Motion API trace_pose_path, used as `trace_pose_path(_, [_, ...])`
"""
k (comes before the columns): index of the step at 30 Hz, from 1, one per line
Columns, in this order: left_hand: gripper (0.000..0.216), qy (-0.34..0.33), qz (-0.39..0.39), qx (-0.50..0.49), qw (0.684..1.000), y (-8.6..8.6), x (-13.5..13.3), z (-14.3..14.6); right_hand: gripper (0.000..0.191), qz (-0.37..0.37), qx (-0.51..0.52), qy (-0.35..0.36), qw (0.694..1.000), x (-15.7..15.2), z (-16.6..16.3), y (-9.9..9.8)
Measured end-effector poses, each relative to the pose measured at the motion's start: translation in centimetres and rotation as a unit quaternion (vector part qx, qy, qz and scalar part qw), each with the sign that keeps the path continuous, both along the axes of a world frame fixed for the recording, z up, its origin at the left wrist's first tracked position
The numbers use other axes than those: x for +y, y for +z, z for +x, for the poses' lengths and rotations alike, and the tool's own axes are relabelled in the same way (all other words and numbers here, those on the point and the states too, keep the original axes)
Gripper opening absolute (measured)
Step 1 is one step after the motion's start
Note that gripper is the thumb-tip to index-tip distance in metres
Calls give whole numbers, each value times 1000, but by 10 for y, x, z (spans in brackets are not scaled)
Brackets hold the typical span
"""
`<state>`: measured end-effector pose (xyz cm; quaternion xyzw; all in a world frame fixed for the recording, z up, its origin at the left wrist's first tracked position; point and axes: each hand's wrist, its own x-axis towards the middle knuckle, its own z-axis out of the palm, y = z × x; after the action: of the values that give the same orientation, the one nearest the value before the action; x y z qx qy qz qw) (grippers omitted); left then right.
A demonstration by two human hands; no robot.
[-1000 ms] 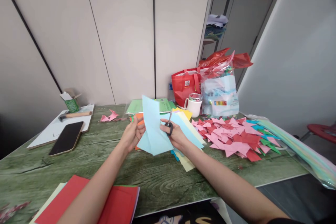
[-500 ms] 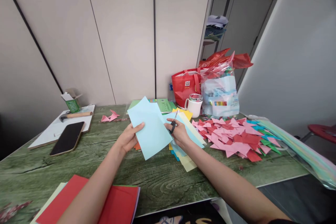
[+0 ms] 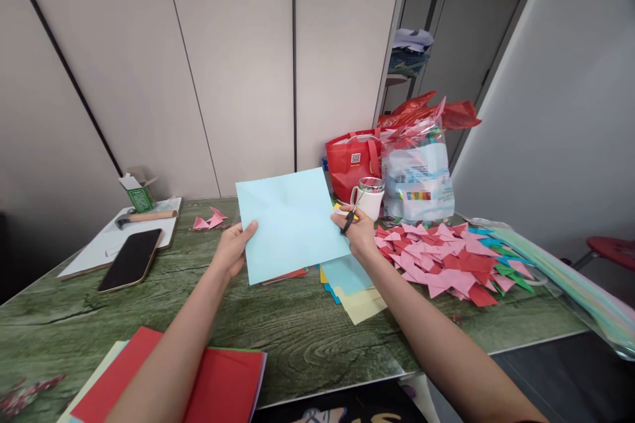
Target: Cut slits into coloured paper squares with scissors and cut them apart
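A light blue sheet of paper (image 3: 292, 228) is held up flat above the table between both hands. My left hand (image 3: 235, 246) grips its left edge, thumb on top. My right hand (image 3: 358, 230) is closed around small black-handled scissors (image 3: 349, 219), whose blades point up and away, and its fingers also pinch the sheet's right edge. Beneath the raised sheet, partly covered by it, lie loose colored sheets (image 3: 364, 305) in pale yellow, light blue and darker blue.
Pink and red folded paper pieces (image 3: 441, 258) are heaped at the right, before a white mug (image 3: 368, 197), a red bag (image 3: 350, 162) and a plastic pack (image 3: 419, 175). To the left lie a phone (image 3: 129, 261) and a hammer (image 3: 149, 216). Red paper (image 3: 231, 380) lies near my left forearm.
The light blue paper, folded over or doubled before, now spreads as one wide sheet. My right hand has moved right with the scissors and now grips the sheet's right edge.
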<state>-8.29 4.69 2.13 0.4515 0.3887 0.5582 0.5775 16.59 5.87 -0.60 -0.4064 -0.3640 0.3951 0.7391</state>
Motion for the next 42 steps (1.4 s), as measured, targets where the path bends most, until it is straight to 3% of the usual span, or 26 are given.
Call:
trace_pose_path(6, [32, -93, -34, 5, 995, 0, -3, 1, 46, 3, 62, -21, 998, 0, -2, 0])
trace_pose_path(17, [31, -71, -69, 26, 995, -2, -6, 6, 49, 6, 68, -23, 997, 1, -6, -2])
trace_pose_path(23, [38, -127, -54, 44, 989, -3, -8, 6, 49, 26, 67, -23, 997, 3, -4, -3])
trace_pose_path(31, [33, -56, -41, 34, 997, 0, -8, 7, 48, -45, 5, 67, 997, 0, -4, -3])
trace_pose_path(35, [31, -46, -32, 31, 998, 2, -8, 7, 48, -42, 16, 38, 998, -2, -3, 0])
trace_pose_path(38, [28, 22, 0, -8, 1000, 7, -9, 10, 43, 11, -15, 27, 999, -9, -3, 8])
trace_pose_path(42, [26, 121, 74, -73, 987, 15, -8, 9, 33, 50, -125, 199, 971, -26, -12, 20])
